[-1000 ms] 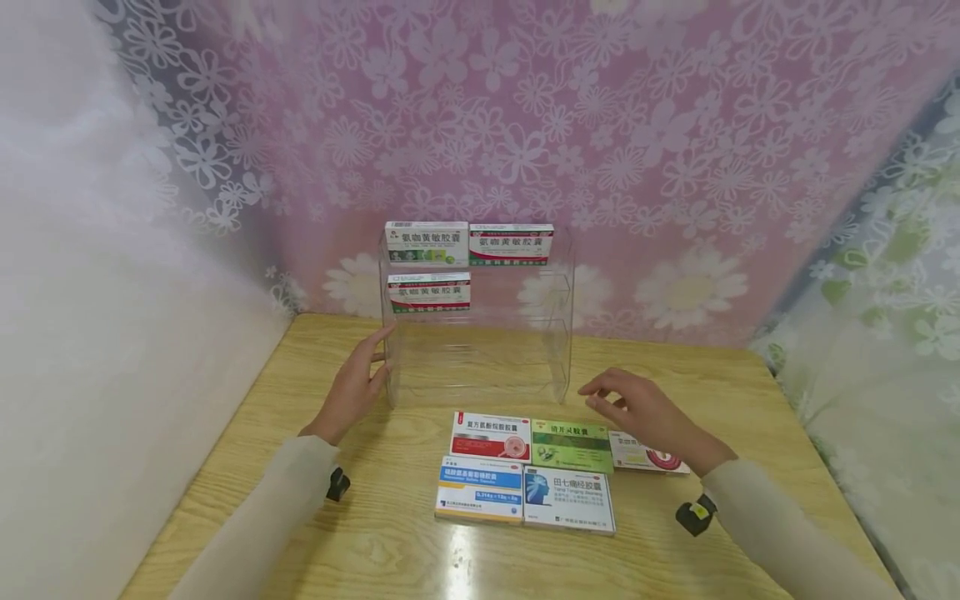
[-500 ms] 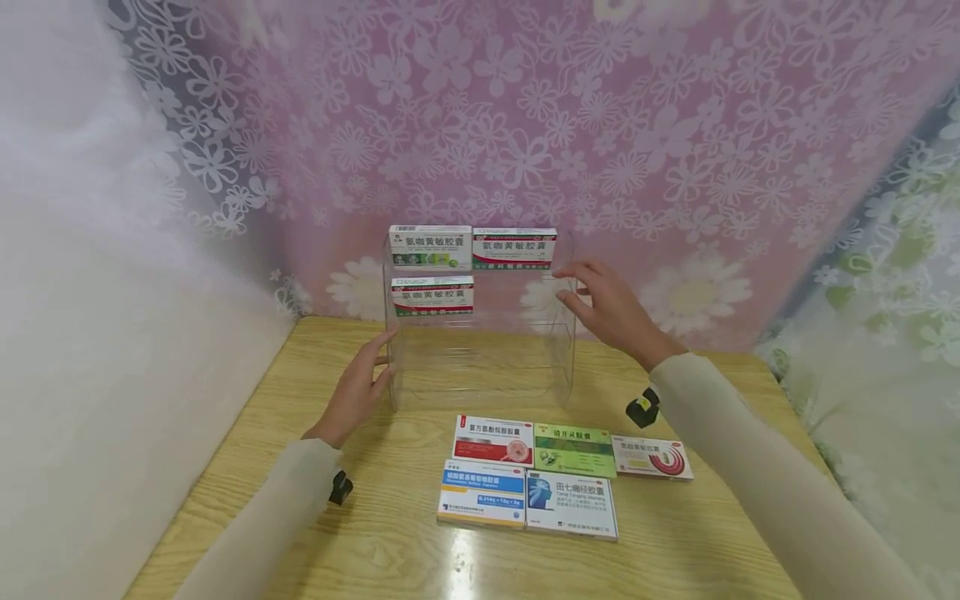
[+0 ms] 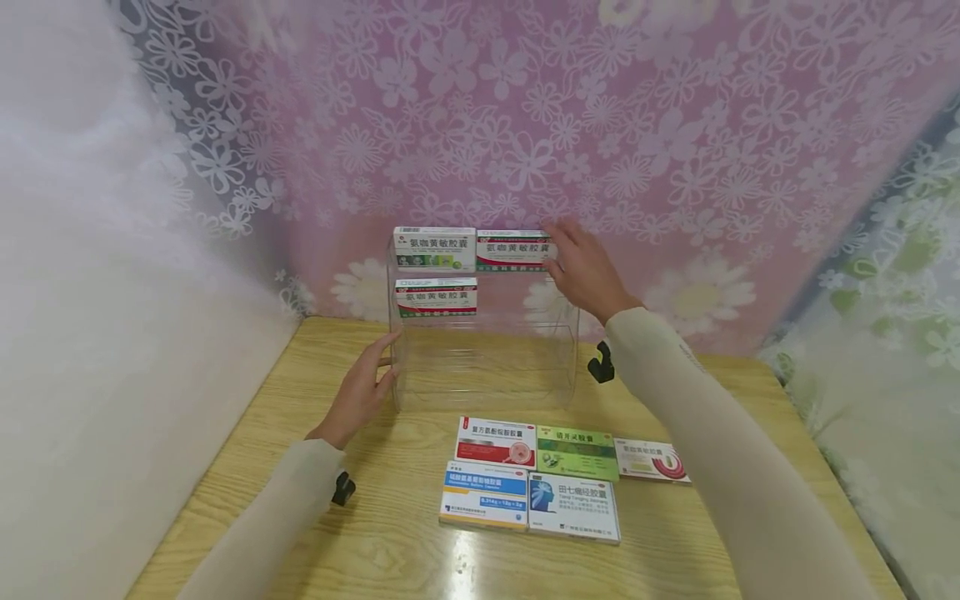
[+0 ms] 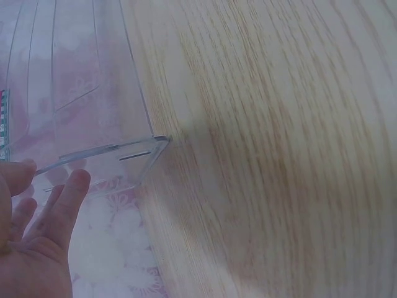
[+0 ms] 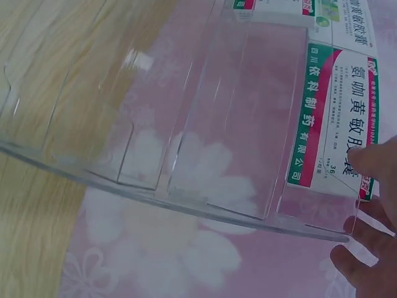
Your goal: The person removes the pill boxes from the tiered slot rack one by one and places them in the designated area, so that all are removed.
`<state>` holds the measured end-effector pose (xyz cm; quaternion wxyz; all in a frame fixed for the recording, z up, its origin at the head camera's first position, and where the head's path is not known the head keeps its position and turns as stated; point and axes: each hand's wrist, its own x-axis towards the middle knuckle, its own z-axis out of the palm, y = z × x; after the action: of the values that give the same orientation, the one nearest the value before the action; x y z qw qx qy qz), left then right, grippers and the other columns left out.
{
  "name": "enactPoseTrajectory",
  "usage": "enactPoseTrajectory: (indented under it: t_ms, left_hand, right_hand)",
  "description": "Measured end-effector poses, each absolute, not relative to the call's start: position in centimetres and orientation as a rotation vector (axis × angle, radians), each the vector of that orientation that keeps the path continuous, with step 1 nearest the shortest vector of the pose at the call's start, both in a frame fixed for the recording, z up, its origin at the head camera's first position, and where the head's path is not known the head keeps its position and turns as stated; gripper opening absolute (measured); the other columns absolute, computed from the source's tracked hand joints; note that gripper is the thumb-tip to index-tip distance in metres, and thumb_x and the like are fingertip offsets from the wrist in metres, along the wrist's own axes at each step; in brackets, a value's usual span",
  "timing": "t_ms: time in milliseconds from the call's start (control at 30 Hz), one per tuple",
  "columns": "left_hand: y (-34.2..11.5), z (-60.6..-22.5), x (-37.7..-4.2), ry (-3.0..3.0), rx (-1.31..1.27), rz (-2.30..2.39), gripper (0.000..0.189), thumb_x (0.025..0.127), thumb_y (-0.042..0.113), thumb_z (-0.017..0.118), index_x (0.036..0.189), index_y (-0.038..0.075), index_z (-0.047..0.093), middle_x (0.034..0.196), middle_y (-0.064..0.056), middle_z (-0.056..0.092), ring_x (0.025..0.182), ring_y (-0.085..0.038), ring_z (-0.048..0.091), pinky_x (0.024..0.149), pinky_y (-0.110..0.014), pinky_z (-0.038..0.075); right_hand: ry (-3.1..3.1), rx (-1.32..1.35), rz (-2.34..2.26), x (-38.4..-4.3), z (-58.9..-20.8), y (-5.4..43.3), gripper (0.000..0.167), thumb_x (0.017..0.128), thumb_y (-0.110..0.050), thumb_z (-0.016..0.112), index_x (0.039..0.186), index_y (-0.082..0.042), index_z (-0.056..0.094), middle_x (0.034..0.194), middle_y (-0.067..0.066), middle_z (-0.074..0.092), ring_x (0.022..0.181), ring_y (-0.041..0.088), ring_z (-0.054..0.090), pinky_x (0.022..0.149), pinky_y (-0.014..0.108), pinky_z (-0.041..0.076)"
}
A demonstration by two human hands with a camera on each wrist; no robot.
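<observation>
A clear plastic display rack (image 3: 487, 392) stands on the table, with medicine boxes on its upper tiers. My left hand (image 3: 360, 392) holds the rack's left side panel, thumb on one face and fingers on the other, as the left wrist view shows. At the top right, my right hand (image 3: 585, 271) grips the end of a red, white and green medicine box (image 5: 332, 124). Its thumb lies on the box's front; the other fingers are around the rack's side edge, partly hidden. Left of it is a white-and-green medicine box (image 3: 433, 250). Below that sits another red-and-green medicine box (image 3: 437, 298).
Several medicine boxes lie flat before the rack: a red-and-white box (image 3: 495, 443), a green box (image 3: 576, 452), a small white-and-pink box (image 3: 648, 460), a blue-and-white box (image 3: 483, 496) and a white box with a blue head (image 3: 573, 507). A floral cloth (image 3: 510, 125) hangs close behind.
My right hand has risen from above the flat boxes, past the rack's right side, to the top right box, and now grips it. The left hand has stayed on the rack.
</observation>
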<state>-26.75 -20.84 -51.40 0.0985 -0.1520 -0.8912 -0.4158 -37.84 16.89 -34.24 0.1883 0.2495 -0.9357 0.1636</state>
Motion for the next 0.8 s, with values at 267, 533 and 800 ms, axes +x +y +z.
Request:
enactPoseTrajectory:
  t_ms: [267,533,800]
  left_hand:
    - [-20.5,-51.5,-27.0,-2.621,-0.449,-1.229,0.073,0.109,-0.002,0.063,0.172,0.019,0.033,0.172,-0.019,0.038,0.138,-0.044,0.063,0.100,-0.063,0.062]
    - [-20.6,-51.7,-27.3,-2.622,-0.448,-1.228,0.074,0.109,-0.002,0.062,0.172,0.023,0.033,0.173,-0.017,0.038,0.139,-0.044,0.063,0.100,-0.063,0.062]
    - [-21.0,-52.2,-27.2,-2.626,-0.429,-1.234,0.071,0.110,0.002,0.062,0.172,0.023,0.033,0.173,-0.016,0.038,0.138,-0.044,0.064,0.100,-0.062,0.062]
  right_hand:
    - [-2.513,0.607,0.525,-37.6,-33.6,16.7,0.031,0.111,-0.003,0.059,0.140,0.002,0.066,0.135,0.025,0.060,0.117,0.046,0.065,0.102,0.059,0.056]
    - [-2.342,0.533,0.731,-35.7,-32.1,19.0,0.031,0.113,-0.008,0.060,0.142,0.001,0.068,0.137,0.024,0.056,0.120,0.041,0.068,0.098,0.056,0.062]
    - [-2.460,0.486,0.874,-30.7,-31.6,24.1,0.036,0.113,-0.015,0.062,0.146,-0.003,0.067,0.132,0.020,0.057,0.117,0.037,0.070,0.095,0.029,0.065]
